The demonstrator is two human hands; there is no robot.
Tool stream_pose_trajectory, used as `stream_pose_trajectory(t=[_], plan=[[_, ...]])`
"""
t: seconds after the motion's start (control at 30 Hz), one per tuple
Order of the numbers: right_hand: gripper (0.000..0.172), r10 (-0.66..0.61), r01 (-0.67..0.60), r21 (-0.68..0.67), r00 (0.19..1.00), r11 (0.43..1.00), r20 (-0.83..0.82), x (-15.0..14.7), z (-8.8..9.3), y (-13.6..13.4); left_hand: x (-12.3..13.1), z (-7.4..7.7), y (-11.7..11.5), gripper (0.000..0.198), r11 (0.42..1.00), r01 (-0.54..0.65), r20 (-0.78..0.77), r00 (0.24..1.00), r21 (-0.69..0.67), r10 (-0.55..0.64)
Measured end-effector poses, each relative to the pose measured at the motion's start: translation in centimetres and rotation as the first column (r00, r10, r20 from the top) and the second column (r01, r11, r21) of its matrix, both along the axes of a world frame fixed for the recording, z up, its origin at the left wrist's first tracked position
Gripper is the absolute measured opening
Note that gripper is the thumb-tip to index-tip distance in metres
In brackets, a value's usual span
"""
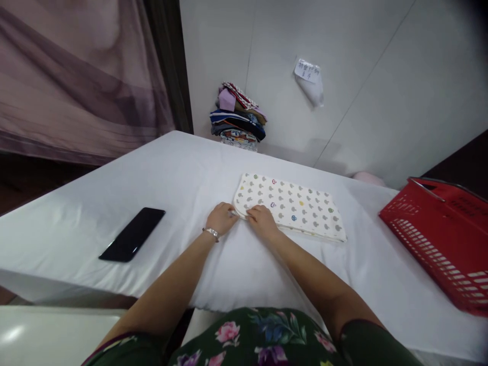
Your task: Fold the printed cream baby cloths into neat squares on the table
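Note:
A white cloth (pixel 297 206) printed with small grey and coloured mushroom-like shapes lies folded into a flat rectangle, slightly slanted. At its near left corner, my left hand (pixel 221 218), with a bracelet on the wrist, pinches the edge between thumb and fingers. Just to the right, my right hand (pixel 262 219) is closed on the same near edge, fingertips on top of the fabric. Both hands are a short way apart, and the corner between them is slightly raised.
White sheeting covers the table (pixel 183 178). A black phone (pixel 133 235) lies at left, and a red plastic basket (pixel 442 229) stands at right. Behind the far edge are a stack of folded clothes (pixel 238 119) and a wall bearing a paper note (pixel 308 73). A curtain (pixel 84 76) hangs at back left.

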State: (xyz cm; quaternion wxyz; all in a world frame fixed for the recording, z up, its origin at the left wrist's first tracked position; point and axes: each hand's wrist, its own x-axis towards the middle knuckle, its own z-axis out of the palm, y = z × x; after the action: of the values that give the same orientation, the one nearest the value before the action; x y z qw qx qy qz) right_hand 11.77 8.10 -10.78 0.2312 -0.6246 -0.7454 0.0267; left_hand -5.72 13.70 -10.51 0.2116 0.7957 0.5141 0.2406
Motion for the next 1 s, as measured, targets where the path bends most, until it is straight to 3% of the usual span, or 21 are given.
stream_pose_trajectory(t=[0.17,0.37,0.57,0.77,1.0], plan=[[0.018,-0.019,0.019,0.024,1.0,1.0,-0.013,-0.3,-0.5,0.3,-0.3,0.1,0.2,0.029,0.998,0.062,-0.038,0.997,-0.024,-0.063],[0.02,-0.004,0.015,0.098,0.994,0.995,-0.113,-0.7,-0.8,-0.3,-0.1,-0.2,0.5,0.023,1.0,0.025,-0.084,0.996,0.002,-0.025],[0.018,-0.001,0.01,0.147,0.998,0.989,-0.062,-1.1,-1.5,-0.8,0.0,-0.3,0.7,0.018,1.0,0.015,-0.072,0.997,-0.014,-0.016],[0.025,-0.022,0.016,0.102,0.999,0.995,0.05,-1.7,-1.4,-0.7,-0.1,-0.4,0.7,0.012,0.999,0.017,-0.034,0.999,-0.028,-0.018],[0.019,-0.051,0.048,0.032,0.99,0.998,0.13,-2.4,-0.7,-0.1,-0.1,-0.5,0.9,0.016,0.999,0.022,-0.02,1.0,-0.031,-0.022]])
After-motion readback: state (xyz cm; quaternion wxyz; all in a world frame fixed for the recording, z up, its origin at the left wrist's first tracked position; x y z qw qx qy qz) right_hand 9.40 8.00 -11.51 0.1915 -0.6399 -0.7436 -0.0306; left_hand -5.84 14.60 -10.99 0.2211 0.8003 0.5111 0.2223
